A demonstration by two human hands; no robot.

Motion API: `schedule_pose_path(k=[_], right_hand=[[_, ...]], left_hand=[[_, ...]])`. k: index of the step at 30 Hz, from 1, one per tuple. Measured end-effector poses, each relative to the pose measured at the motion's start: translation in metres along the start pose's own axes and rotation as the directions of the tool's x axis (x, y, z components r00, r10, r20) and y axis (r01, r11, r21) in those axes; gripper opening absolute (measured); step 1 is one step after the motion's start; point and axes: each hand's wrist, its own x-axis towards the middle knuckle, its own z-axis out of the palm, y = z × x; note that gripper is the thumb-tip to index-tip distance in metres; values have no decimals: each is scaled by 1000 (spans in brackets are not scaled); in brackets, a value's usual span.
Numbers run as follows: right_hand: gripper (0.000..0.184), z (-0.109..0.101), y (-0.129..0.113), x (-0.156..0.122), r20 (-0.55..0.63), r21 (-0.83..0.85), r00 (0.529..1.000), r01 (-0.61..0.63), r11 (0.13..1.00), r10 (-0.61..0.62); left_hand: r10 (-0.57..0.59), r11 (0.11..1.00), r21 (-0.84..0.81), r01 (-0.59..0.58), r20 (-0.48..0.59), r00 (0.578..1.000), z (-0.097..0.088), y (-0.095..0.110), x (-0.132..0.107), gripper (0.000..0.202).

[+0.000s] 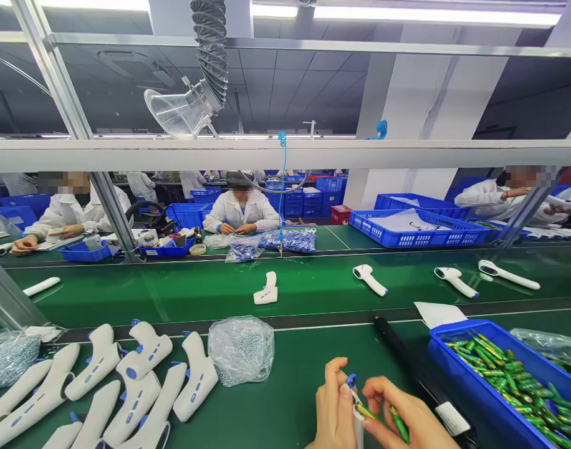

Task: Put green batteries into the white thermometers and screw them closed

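My left hand (335, 405) grips a white thermometer gun (357, 416) with a blue trigger, held upright near the bottom edge. My right hand (404, 415) holds a green battery (399, 424) against the gun's handle. Beside my right hand stands a blue bin (458, 365) full of green batteries (510, 374). A pile of white thermometer guns (126, 380) lies on the green mat at the left.
A clear bag of small screws (241, 349) lies ahead of my hands and a black rod (407, 355) runs diagonally at the right. Several white guns (369, 279) ride the green conveyor (196, 290). People in white coats sit across it among blue crates (419, 227).
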Motion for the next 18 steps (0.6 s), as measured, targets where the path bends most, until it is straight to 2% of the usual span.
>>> schedule_pose_path(k=[3, 6, 8, 10, 12, 14, 18], right_hand=[[15, -10, -4, 8, 151, -100, 988, -3, 995, 19], [25, -26, -18, 21, 309, -209, 951, 81, 975, -13], [24, -34, -29, 31, 369, -208, 928, 140, 968, -55], [13, -37, -36, 39, 357, -176, 930, 155, 972, -83], [2, -34, -36, 44, 291, -164, 954, 130, 978, -79], [13, -27, -30, 44, 229, -157, 970, 125, 980, -87], [46, -12, -12, 34, 113, -164, 980, 182, 969, -165]], left_hand=[[21, 1000, 11, -21, 18, 1000, -2, 1, 0, 47], [41, 999, 12, -41, 29, 999, -1, -1, -2, 48], [40, 999, 1, -40, 31, 999, 0, -3, -2, 48], [37, 999, -37, -36, 25, 999, 2, -6, -3, 51], [42, 996, -84, -40, 14, 999, 2, -9, -3, 55], [41, 992, -122, -40, 10, 999, 2, -11, -3, 61], [13, 990, -141, -13, -1, 1000, 1, -12, 0, 66]])
